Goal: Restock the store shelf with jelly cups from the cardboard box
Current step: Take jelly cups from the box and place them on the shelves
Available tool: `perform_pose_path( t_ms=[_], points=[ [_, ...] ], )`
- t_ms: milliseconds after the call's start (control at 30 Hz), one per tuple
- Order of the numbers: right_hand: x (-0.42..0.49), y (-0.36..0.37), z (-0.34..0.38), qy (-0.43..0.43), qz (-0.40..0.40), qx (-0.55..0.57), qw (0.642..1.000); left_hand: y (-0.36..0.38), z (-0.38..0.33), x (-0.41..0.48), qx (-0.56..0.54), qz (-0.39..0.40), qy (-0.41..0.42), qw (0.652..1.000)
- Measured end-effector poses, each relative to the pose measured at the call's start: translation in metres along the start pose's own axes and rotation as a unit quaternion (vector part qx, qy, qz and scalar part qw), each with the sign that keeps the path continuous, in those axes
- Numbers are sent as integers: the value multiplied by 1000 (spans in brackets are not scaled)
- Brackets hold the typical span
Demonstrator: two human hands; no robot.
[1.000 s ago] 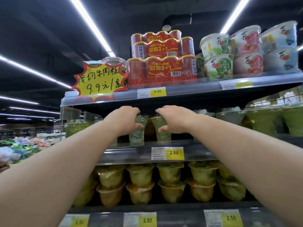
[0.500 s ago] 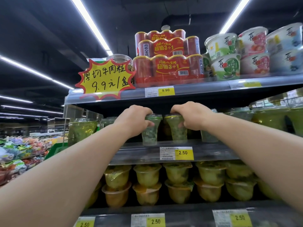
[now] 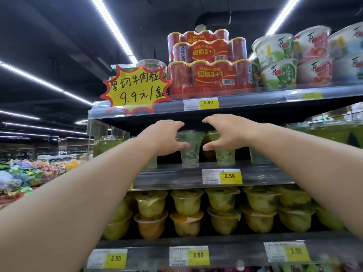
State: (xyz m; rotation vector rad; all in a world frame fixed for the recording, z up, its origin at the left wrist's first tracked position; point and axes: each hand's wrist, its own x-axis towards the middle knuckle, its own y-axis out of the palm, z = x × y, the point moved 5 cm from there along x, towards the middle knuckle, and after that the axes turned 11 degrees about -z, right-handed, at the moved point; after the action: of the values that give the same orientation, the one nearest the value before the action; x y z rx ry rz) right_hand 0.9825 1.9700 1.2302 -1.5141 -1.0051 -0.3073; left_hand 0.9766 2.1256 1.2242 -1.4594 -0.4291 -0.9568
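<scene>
Two clear jelly cups with green filling stand side by side on the middle shelf (image 3: 176,176). My left hand (image 3: 165,138) is at the left cup (image 3: 190,149), fingers spread above its lid and thumb beside its wall. My right hand (image 3: 227,134) hovers the same way in front of the right cup (image 3: 225,157), hiding that cup's upper part. Neither hand's fingers are closed round a cup. The cardboard box is out of view.
More green cups (image 3: 259,156) stand further right on the same shelf. The upper shelf's underside (image 3: 196,117) is just above my fingers. Stacked yellow jelly cups (image 3: 186,203) fill the shelf below. Red can packs (image 3: 210,75) and a yellow price sign (image 3: 137,89) are on top.
Both hands gripped the two green cups from above and set them on the middle shelf; now the fingers have spread and loosened off the cups. The view has shifted right.
</scene>
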Motion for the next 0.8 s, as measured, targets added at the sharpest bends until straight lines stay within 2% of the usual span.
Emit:
perform_pose_path(
  t_ms=[200, 400, 567, 800],
  points=[
    [31, 11, 72, -67, -31, 32, 997, -13, 74, -22, 103, 31, -78, 991],
    [69, 34, 132, -115, -32, -40, 992, -13, 132, -42, 154, 47, -120, 980],
    [84, 49, 144, -89, -22, -39, 995, -17, 145, -40, 124, -19, -111, 986],
    [81, 39, 133, -64, -68, -22, 995, -16, 134, -39, 122, -24, -57, 991]
  ],
)
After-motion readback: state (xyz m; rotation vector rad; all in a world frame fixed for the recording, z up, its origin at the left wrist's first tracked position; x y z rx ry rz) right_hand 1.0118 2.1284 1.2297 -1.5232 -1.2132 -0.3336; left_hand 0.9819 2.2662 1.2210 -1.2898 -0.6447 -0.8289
